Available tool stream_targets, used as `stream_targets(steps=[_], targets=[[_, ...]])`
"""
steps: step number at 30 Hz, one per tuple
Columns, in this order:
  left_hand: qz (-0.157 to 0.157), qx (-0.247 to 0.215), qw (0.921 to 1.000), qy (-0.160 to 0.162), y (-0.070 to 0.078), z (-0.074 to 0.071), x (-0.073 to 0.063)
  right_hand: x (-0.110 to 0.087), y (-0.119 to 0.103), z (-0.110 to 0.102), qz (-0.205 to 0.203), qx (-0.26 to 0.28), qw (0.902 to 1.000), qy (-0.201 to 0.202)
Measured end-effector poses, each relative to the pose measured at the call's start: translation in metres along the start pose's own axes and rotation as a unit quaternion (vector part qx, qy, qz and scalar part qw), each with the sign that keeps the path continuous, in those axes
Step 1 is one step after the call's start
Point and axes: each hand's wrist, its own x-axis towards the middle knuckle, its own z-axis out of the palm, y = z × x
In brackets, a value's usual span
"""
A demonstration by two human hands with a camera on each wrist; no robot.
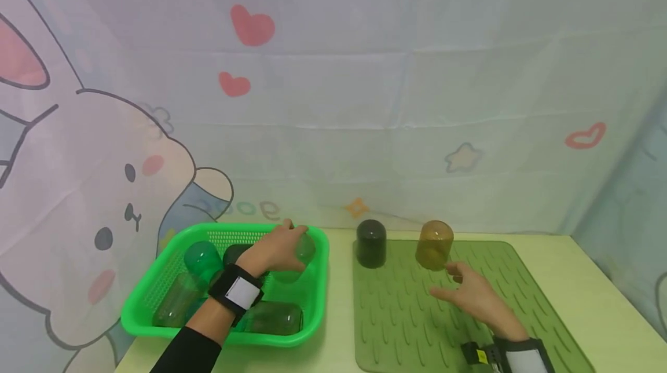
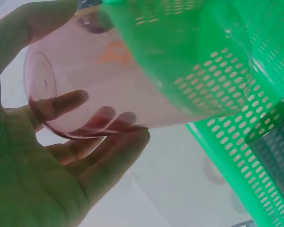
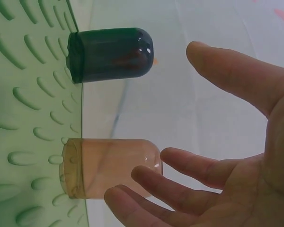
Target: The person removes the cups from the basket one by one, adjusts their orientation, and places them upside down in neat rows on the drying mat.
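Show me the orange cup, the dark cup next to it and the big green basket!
Orange cup [image 1: 435, 245]: head view, on the middle of its side.
Dark cup [image 1: 372, 244]: head view, on the middle of its side.
Green basket [image 1: 323, 269]: head view, on its right rim.

1. Held cup [image 2: 118, 85] — clear, tinted pale pink.
2. Amber cup [image 1: 435, 244]: translucent orange-brown.
3. Dark cup [image 1: 372, 244]: smoky charcoal.
4. Basket [image 1: 281, 339]: vivid green, rows of small holes.
5. Mat [image 1: 396, 315]: muted green, repeated teardrop ridges.
6. Backdrop [image 1: 339, 147]: pale lilac-grey — printed with red hearts [image 1: 253, 26], a star [image 1: 462, 157] and a pink-cheeked rabbit [image 1: 78, 187].
7. Tabletop [image 1: 552, 257]: pale yellow.
8. Wristbands [image 1: 238, 293]: black with white patches.
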Motion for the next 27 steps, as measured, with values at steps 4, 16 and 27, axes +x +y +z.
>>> stream_targets(steps=[4, 16, 27], targets=[[0.005, -0.047, 0.9978, 0.046, -0.004, -0.003, -0.01, -0.001, 0.002, 0.0, -0.004, -0.004, 1.0, 0.002], [0.001, -0.137, 0.9743, 0.179, -0.002, -0.008, -0.028, 0.0, -0.003, -0.005, -0.06, -0.018, 0.9978, 0.02], [0.047, -0.274, 0.9435, 0.18, 0.028, 0.012, -0.029, -0.004, -0.018, -0.006, -0.122, -0.027, 0.9914, 0.039]])
